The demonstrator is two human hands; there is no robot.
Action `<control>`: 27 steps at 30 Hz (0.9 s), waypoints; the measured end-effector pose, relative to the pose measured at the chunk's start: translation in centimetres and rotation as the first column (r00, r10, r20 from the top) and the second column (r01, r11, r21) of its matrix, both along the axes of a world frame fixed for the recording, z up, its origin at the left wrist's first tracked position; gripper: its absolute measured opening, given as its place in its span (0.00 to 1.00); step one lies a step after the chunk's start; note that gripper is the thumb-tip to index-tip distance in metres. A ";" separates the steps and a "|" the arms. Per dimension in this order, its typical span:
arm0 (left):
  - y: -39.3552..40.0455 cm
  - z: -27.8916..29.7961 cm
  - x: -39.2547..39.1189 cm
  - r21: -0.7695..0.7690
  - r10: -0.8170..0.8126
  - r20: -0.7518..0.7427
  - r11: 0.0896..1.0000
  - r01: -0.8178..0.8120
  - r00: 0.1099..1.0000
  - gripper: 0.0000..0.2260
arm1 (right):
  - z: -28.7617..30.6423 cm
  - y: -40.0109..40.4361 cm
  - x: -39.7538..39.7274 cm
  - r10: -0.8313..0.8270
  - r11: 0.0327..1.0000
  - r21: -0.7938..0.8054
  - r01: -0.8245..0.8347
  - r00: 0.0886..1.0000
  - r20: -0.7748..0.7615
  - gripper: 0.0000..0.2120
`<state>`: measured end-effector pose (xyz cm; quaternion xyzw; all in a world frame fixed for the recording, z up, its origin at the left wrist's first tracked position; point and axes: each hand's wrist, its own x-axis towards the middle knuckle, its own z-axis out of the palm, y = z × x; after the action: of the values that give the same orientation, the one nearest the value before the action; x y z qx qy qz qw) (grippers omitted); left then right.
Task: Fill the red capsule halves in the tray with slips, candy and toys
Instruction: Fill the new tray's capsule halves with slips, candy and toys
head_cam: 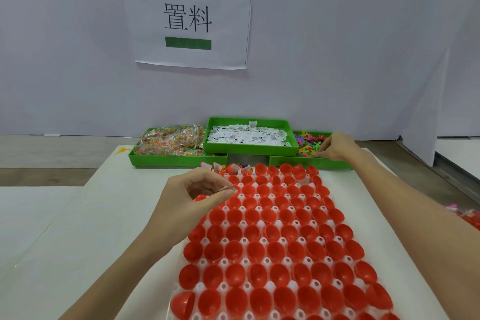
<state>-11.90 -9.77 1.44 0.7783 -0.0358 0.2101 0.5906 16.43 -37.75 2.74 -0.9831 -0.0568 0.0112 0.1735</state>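
Red capsule halves [262, 252] nearest the viewer sit open side up in a white tray [245, 241] on the desk [85, 236]. Left hand [197, 200] fingers [220, 196] pinch a small slip [228, 189] over the tray's far left part. Right hand [337, 147] fingers curl into the toys [307, 143] in a green bin [311, 162]; whether they hold one, I cannot tell. Slips [249, 136] and candy [171, 140] fill neighbouring bins.

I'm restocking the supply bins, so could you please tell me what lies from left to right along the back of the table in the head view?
Green plastic bin of wrapped multicoloured candy → raised green bin of white paper slips → green bin of small colourful plastic toys.
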 end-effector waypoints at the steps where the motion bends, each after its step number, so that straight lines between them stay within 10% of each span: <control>1: 0.0 0.0 0.0 0.001 -0.005 -0.002 1.000 0.005 1.000 0.06 | -0.1 0.0 0.1 -0.009 1.000 0.012 0.009 1.000 -0.006 0.14; 12: -0.2 0.0 -0.1 -0.002 -0.006 -0.032 1.000 0.006 0.999 0.06 | -1.8 -0.5 -0.7 -0.098 0.961 0.274 0.031 0.967 0.236 0.05; 18: -0.5 -0.1 -0.1 -0.046 0.000 -0.064 0.999 -0.003 0.998 0.05 | -1.1 0.5 -4.9 -0.197 0.738 0.675 -0.022 0.949 0.247 0.03; 27: -0.8 -0.2 -0.2 -0.057 -0.053 -0.051 0.997 0.050 0.997 0.07 | 2.0 4.3 -18.5 0.440 0.519 0.785 -0.340 0.893 0.095 0.05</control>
<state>-12.05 -10.58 1.21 0.7656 -0.0344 0.1753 0.6181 -2.07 -33.50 4.74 -0.7657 -0.2648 0.0807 0.5806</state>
